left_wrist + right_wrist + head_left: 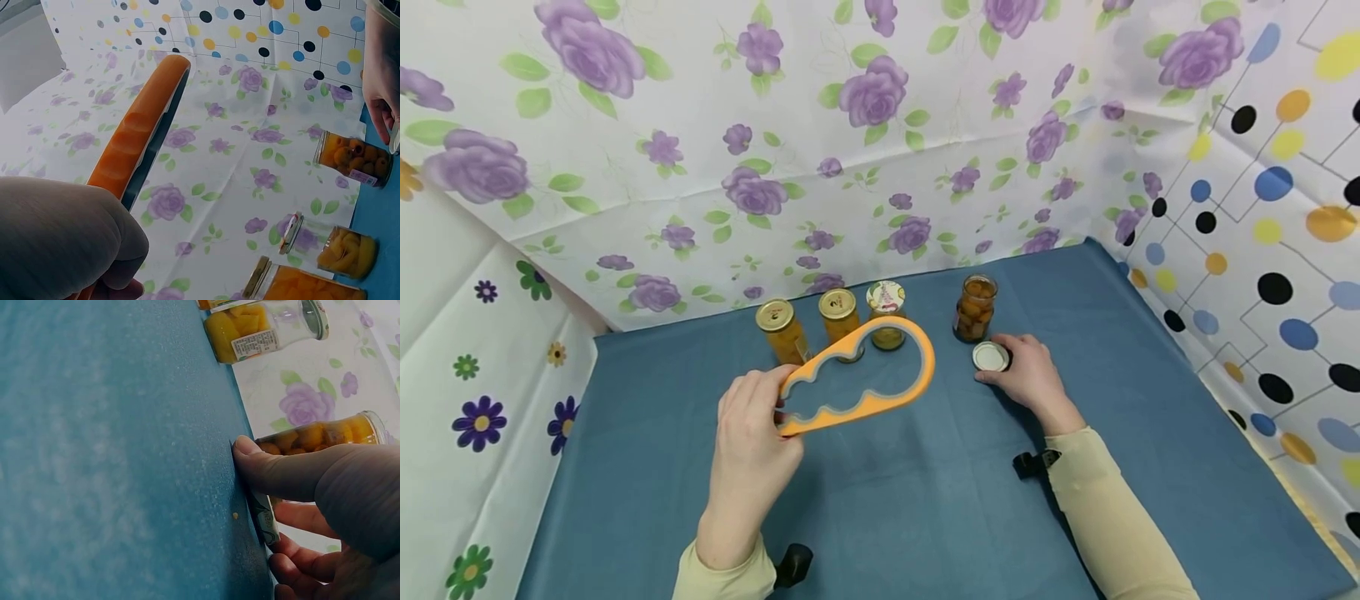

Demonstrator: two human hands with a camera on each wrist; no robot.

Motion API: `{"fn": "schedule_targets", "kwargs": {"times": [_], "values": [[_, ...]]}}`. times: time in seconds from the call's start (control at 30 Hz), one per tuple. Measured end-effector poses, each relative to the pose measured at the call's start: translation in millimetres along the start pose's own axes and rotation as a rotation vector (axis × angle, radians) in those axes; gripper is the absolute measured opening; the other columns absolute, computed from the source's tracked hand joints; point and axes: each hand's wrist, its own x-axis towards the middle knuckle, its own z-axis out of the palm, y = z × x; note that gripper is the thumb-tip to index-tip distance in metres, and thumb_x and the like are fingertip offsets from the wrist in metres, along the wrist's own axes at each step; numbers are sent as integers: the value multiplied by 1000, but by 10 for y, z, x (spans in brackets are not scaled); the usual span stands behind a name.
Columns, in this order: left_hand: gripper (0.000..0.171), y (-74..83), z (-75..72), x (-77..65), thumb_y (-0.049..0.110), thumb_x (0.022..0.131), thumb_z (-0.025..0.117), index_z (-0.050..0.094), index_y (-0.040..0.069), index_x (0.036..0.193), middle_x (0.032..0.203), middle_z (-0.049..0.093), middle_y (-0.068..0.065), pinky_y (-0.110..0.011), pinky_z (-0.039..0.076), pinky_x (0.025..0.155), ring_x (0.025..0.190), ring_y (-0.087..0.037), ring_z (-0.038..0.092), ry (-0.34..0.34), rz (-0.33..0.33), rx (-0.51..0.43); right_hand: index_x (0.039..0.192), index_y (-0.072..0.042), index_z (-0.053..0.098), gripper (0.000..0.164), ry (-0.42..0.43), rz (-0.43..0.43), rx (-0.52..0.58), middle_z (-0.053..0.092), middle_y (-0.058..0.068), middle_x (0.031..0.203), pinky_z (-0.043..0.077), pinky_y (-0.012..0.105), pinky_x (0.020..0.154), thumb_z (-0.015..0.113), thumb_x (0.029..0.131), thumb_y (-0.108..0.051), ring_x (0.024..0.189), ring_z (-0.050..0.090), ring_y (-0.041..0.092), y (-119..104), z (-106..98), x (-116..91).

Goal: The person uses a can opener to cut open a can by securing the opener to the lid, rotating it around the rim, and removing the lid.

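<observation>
My left hand (751, 437) grips the handle ends of an orange jar opener (925, 367), a long loop with scalloped grey inner edges, held up in front of the jars. In the left wrist view the opener (140, 134) is seen edge-on, rising from the fist. My right hand (1032, 377) pinches a round jar lid (990, 357) between thumb and fingers, its white inside facing up, low at the blue cloth. In the right wrist view the lid's patterned rim (267, 519) shows below the thumb. Just behind it stands a lidless jar (975, 310) of dark orange fruit.
Three lidded jars stand left of the uncapped one: two gold-lidded jars (775, 317) (838, 305) and a jar with a patterned lid (886, 297). Blue cloth (880, 500) covers the table; flowered sheeting (820, 192) rises behind it, dotted sheeting (1277, 292) at the right.
</observation>
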Motion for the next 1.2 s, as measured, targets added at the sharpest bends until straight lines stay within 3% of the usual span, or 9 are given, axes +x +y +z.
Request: {"fn": "schedule_targets", "kwargs": {"times": [0.33,0.57,0.67,0.8,0.87,0.93,1.1,1.2], "values": [[54,-24,-31,-14,-20,65,56,66,3,113,81,55,-7,-44,41,71,73,-23,47,15,-12,0,136,-9,57,74,12,-29,12,54,23,124,44,59,85,85,75,-41,106,47,42,6,37,-25],[56,-46,-82,-3,-20,65,56,65,4,114,84,57,-9,-43,40,70,75,-24,48,38,-13,-1,147,-5,43,84,-21,-44,-7,45,29,136,41,64,94,80,81,-41,120,42,47,-33,-76,-39],[55,-60,-105,6,-20,66,55,65,4,114,84,57,-8,-43,40,71,76,-24,48,41,-12,7,139,-4,52,66,64,-85,4,50,25,130,46,61,89,76,86,-37,114,48,43,-148,-196,-94],[54,-71,-126,5,-20,66,55,66,4,114,83,56,-7,-43,40,72,76,-24,47,44,-11,14,111,-10,67,29,287,-210,89,62,11,107,52,48,71,72,90,-29,89,58,28,-379,-297,-162],[55,-79,-132,6,-20,66,54,65,4,115,83,56,-7,-43,40,72,76,-24,47,45,-10,13,109,-13,67,26,323,-257,166,64,6,101,52,42,65,72,91,-31,84,58,21,-518,-296,-174],[56,-87,-135,7,-19,66,54,65,4,115,83,56,-7,-42,39,71,75,-24,47,48,-10,11,119,-16,65,34,267,-272,274,64,4,104,51,40,66,71,91,-34,87,58,18,-667,-261,-171],[55,-102,-130,3,-19,65,54,66,5,114,83,56,-8,-42,39,71,76,-24,47,53,-7,2,148,-24,42,67,22,-199,475,56,7,130,53,44,82,71,90,-40,111,55,20,-985,-26,-69],[55,-103,-130,3,-18,66,53,66,5,114,83,56,-7,-42,40,72,76,-24,47,59,0,-3,155,-27,29,79,-5,-149,544,46,10,143,51,48,92,72,90,-35,125,47,24,-1116,139,62]]}}
